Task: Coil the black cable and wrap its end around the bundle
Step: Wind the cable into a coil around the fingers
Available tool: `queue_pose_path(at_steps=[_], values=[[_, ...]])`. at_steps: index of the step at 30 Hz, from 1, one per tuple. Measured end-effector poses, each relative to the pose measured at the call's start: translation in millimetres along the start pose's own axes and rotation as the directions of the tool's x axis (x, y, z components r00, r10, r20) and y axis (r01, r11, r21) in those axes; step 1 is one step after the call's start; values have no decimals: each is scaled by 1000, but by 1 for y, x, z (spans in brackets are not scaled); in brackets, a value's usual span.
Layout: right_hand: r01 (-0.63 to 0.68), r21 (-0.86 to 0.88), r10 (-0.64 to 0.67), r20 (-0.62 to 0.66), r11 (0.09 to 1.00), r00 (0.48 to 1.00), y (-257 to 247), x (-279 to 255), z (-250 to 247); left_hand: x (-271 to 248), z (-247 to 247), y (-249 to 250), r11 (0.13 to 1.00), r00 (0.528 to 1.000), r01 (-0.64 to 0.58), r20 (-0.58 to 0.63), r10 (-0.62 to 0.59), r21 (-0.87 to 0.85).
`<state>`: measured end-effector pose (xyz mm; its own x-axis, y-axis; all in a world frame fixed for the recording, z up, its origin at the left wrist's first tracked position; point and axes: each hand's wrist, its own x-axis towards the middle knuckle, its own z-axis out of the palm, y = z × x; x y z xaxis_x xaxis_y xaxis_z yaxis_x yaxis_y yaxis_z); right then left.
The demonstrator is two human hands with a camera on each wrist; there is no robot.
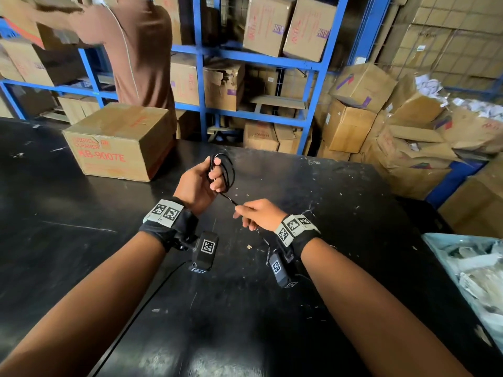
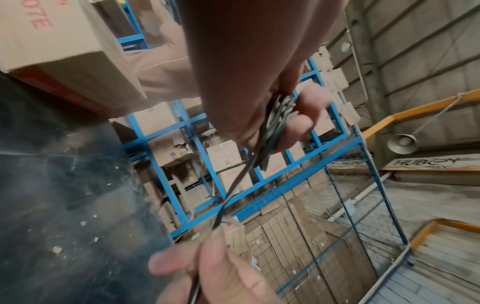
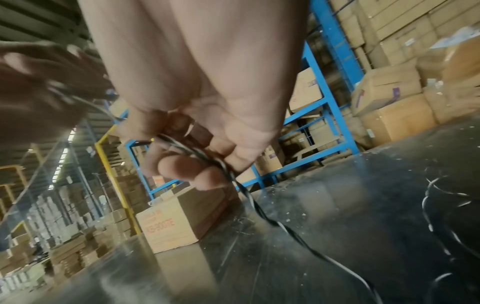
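Note:
My left hand (image 1: 202, 180) holds a small coil of thin black cable (image 1: 227, 170) above the black table, fingers curled round the loops. In the left wrist view the bundled loops (image 2: 278, 121) sit between palm and fingertips. A taut strand (image 1: 228, 199) runs from the coil down to my right hand (image 1: 254, 214), which pinches it a short way below. In the right wrist view my right fingers (image 3: 192, 164) curl round the cable (image 3: 262, 214); the loose remainder trails down onto the table (image 3: 337, 205) and toward me.
A cardboard box (image 1: 119, 141) with red print stands on the table at the back left. A person in a brown shirt (image 1: 141, 50) works at blue shelving (image 1: 201, 77) full of cartons behind it. A plastic bag of items (image 1: 473, 278) lies at the right edge.

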<state>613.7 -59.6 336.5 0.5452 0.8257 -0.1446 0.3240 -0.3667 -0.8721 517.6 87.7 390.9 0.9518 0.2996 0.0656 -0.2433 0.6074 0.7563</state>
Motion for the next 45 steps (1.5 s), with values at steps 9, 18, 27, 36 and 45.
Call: queue_pose_path(at_steps=[9, 18, 27, 36, 45], values=[[-83, -234, 59, -108, 969, 992, 27, 2, -41, -11, -7, 20, 996, 976, 60, 204, -71, 61], [26, -151, -90, -432, 988, 897, -31, 20, -71, -5, -18, -23, 594, 975, 92, 47, -215, 799], [113, 105, -101, -115, 988, 988, -69, 10, -31, 30, -28, -27, 805, 921, 49, -339, 193, 591], [39, 115, -45, 46, 993, 998, -35, 2, 4, 28, -10, -8, 996, 966, -93, -242, 94, 15], [-47, 42, 47, -3, 998, 999, 7, -4, -7, 5, 5, 20, 1000, 991, -2, 137, 4, -16]])
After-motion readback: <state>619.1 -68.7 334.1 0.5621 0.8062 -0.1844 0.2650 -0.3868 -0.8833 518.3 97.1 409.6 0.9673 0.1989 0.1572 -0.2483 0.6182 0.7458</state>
